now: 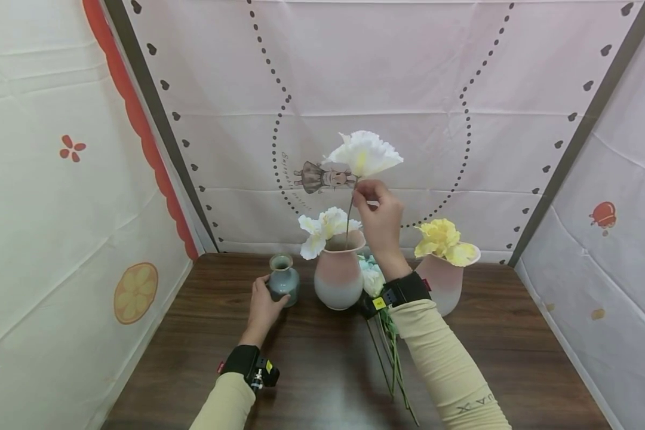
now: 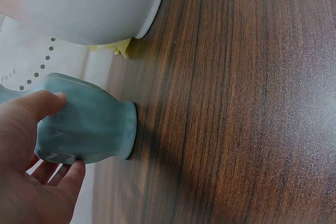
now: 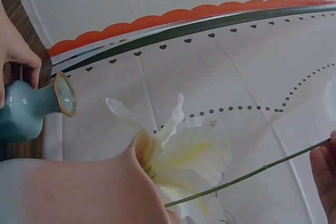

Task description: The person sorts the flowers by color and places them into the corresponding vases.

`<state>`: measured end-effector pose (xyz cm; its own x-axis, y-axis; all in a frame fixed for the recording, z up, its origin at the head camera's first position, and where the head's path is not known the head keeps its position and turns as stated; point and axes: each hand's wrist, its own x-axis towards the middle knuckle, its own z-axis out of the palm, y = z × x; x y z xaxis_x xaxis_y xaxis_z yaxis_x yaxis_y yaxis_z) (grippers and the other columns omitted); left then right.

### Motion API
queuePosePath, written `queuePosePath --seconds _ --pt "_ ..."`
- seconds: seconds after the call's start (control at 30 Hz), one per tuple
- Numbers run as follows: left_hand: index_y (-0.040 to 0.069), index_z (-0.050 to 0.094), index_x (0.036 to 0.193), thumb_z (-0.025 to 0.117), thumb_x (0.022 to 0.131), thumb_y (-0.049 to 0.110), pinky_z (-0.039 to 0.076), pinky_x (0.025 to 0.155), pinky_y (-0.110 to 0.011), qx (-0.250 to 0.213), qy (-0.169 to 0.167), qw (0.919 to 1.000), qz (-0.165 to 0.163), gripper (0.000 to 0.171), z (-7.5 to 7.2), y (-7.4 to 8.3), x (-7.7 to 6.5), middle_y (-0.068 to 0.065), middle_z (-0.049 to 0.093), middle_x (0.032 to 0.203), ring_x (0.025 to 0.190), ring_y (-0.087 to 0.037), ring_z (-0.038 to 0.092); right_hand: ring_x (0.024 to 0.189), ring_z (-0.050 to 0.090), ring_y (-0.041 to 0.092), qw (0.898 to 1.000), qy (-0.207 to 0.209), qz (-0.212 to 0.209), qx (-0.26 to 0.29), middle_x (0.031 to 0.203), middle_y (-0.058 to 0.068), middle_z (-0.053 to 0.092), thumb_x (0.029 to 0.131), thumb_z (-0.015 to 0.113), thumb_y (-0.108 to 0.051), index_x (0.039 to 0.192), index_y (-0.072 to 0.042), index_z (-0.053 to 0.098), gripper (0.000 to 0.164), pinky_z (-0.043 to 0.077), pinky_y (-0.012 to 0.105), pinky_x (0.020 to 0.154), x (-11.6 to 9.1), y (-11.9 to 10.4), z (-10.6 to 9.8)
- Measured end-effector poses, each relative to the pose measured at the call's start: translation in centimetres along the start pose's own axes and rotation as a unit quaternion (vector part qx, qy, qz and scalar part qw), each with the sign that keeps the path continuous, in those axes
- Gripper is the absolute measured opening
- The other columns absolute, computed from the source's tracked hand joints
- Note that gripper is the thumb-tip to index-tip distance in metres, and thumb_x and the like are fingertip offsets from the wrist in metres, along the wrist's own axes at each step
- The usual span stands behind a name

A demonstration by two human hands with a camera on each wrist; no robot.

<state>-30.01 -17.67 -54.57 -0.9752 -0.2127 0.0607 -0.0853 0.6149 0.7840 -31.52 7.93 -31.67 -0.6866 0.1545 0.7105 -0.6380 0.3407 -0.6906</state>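
Observation:
My left hand grips a small blue-green vase that stands upright on the table. In the left wrist view, the thumb lies along one side of the vase and the other fingers curl round the opposite side. My right hand pinches the thin stem of a white artificial flower just below its bloom. The stem slants down into the mouth of a pink-and-white vase. Another white flower, with yellow streaks, leans over that vase's rim on the left.
At the right stands a second pink-and-white vase with a yellow flower. Partly under my right wrist lie pale flowers, their green stems pointing toward me across the brown wooden table. A printed cloth hangs behind.

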Motion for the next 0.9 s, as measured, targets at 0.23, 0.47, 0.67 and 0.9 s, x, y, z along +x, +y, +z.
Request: queuePosePath --seconds 0.23,0.47,0.67,0.9 --pt "-0.004 0.03 0.144 0.075 0.089 0.015 0.042 0.111 -0.055 -0.003 0.009 0.9999 0.009 0.074 0.1 0.1 -0.1 -0.028 0.036 0.143 0.135 -0.045 0.043 0.083 0.074 0.029 0.996 -0.055 0.015 -0.073 0.093 0.018 0.076 0.092 0.069 -0.007 0.101 0.001 0.073 0.013 0.062 0.041 0.076 -0.7 1.0 -0.2" --pt "-0.003 0.03 0.144 0.075 0.088 0.015 0.041 0.112 -0.056 -0.006 0.01 0.9999 0.006 0.074 0.2 0.0 0.0 -0.027 0.036 0.143 0.136 -0.045 0.042 0.088 0.073 0.029 0.981 -0.104 0.065 -0.148 0.098 0.017 0.075 0.092 0.068 -0.007 0.104 -0.001 0.072 0.014 0.06 0.042 0.079 -2.2 2.7 -1.5" --pt "-0.003 0.03 0.144 0.075 0.088 0.016 0.04 0.113 -0.056 -0.001 0.01 0.9999 0.006 0.074 0.1 -0.1 0.1 -0.027 0.036 0.144 0.136 -0.045 0.042 0.087 0.072 0.028 0.978 -0.107 0.076 -0.161 0.097 0.015 0.075 0.093 0.068 -0.012 0.103 -0.003 0.073 0.015 0.06 0.041 0.077 -3.2 3.6 -2.6" --pt "-0.003 0.03 0.144 0.075 0.089 0.016 0.04 0.113 -0.057 -0.001 0.007 1.0 0.0 0.074 0.1 0.0 0.0 -0.027 0.035 0.144 0.136 -0.046 0.042 0.088 0.072 0.028 0.975 -0.117 0.091 -0.168 0.097 0.016 0.075 0.094 0.067 -0.012 0.104 -0.002 0.072 0.014 0.061 0.041 0.077 -3.9 3.8 -3.2"
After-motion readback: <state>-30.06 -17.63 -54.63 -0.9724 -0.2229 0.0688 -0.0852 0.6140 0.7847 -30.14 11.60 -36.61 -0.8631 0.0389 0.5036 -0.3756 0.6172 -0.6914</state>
